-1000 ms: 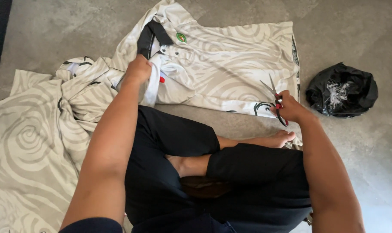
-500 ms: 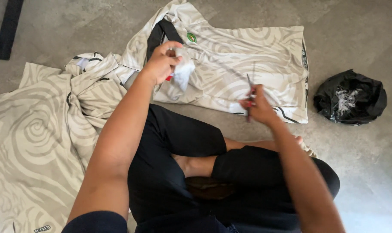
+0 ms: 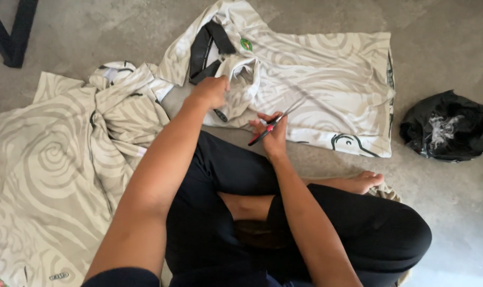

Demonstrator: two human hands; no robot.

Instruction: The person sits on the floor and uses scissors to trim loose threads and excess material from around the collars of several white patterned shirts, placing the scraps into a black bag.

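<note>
Green badge (oval) on shirt

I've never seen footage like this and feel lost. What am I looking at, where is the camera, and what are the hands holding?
There is no machine here. A camera worn on a person's head looks down at their own arms and crossed legs as they sit on a concrete floor. The left hand pinches a fold of a cream swirl-patterned shirt spread in front. The right hand holds small red-handled scissors beside that fold. More of the same cloth lies to the left, and a black bag with pale scraps sits to the right.
</note>
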